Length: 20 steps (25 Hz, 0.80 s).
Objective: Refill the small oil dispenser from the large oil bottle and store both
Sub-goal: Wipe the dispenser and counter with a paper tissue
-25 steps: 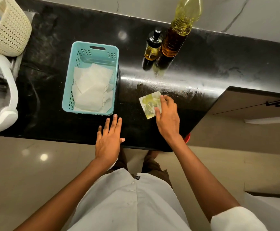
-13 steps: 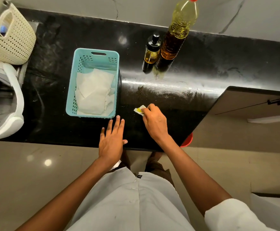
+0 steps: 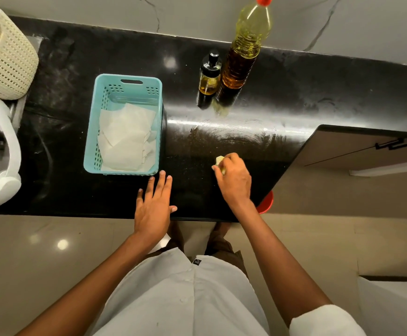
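Gripping a crumpled, oil-yellowed paper tissue (image 3: 219, 162), the right hand (image 3: 234, 180) is curled tight around it just right of the frame's centre, so that grip is closed on the wad with only a pale corner poking out past the fingers. My guess is it's balled up like that because it has soaked up spilled oil and is headed for the bin, though I can't see a bin for sure, just a red rim (image 3: 266, 202) peeking out below the desk edge.

Left hand (image 3: 154, 207) is flat and spread wide on the glossy black stone desk (image 3: 64, 190), holding nothing, fingertips near the front wall of the basket. Looks like it's just bracing the person while the other hand does the wiping.

Further up, left of centre, sits a light-blue perforated plastic basket (image 3: 93, 132) with a loose stack of white paper tissues (image 3: 124, 137) in it, close at hand so fresh ones can be grabbed mid-cleanup, I'd say. Right of it, mid-frame, the desk shows a swirly smeared sheen (image 3: 234, 135), which reads as the wiped patch.

Past that, in the upper middle of the frame, the small dark-capped glass oil dispenser (image 3: 208, 76) stands upright with amber oil in its lower part, touching or just beside the tall clear plastic oil bottle with the red cap (image 3: 243, 52), also upright and capped. Both parked near the wall, out of the wiping zone. So pouring seems done, storing isn't yet.

A cream woven basket (image 3: 6, 59) sits at upper left.
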Motion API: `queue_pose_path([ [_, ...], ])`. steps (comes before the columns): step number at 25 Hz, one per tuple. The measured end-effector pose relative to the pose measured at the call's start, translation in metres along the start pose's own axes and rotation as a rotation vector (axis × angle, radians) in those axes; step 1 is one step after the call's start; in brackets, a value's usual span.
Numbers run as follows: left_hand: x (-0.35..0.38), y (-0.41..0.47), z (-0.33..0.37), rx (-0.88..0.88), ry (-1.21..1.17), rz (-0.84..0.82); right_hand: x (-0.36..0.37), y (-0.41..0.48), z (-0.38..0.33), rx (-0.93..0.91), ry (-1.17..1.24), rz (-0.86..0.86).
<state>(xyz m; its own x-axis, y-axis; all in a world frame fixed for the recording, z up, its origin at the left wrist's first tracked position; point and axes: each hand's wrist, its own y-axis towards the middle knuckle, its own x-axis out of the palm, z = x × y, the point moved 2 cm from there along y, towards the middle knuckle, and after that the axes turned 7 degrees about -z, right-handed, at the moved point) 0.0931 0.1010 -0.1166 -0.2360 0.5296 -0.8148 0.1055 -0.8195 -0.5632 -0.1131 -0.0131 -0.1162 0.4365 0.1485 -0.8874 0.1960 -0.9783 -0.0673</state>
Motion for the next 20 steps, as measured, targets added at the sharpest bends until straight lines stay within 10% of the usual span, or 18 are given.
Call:
queue_pose_path([
  [5,-0.008,0.007,0.001,-0.008,-0.007,-0.034,-0.014,-0.006,0.056,-0.108,0.084,0.074],
  [10,-0.010,0.004,0.005,-0.019,-0.073,-0.034,-0.075,0.055,0.177,0.232,0.039,0.242],
  [14,-0.009,0.003,0.007,-0.054,-0.146,-0.036,-0.074,0.104,0.165,0.301,-0.023,0.039],
  [20,-0.004,-0.006,0.015,-0.115,-0.216,-0.002,-0.010,0.061,0.028,-0.183,-0.044,-0.388],
])
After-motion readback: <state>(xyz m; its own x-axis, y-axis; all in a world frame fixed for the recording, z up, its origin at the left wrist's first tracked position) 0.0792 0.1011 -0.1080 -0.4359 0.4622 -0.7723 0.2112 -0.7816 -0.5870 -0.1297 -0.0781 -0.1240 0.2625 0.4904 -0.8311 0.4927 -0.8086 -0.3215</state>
